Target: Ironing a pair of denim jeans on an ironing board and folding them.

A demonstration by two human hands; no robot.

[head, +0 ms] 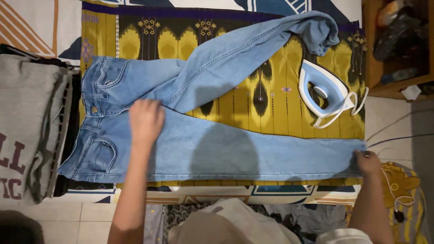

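Seen from above, a pair of light blue jeans (pixel 212 149) lies spread across a yellow and black patterned cloth (pixel 271 104); every place below is given relative to the jeans. Their waistband points left, and one leg runs straight to the right; the other leg bends up and away toward the far right corner, its cuff crumpled there. The left hand (pixel 145 121) rests open and flat, palm down, on the upper thigh of the straight leg, just right of the fly; the right hand (pixel 367 162) is closed on the hem at the far right end of that same leg, pinching the fabric between its fingers. A white and pale blue iron (pixel 322 92) sits on the cloth in the gap between the two legs, near the right end, its white cord (pixel 350 108) looped beside it. Left of the waistband lies a folded grey garment (pixel 27 126); below the near edge, more crumpled clothing (pixel 235 221) is heaped on the floor.
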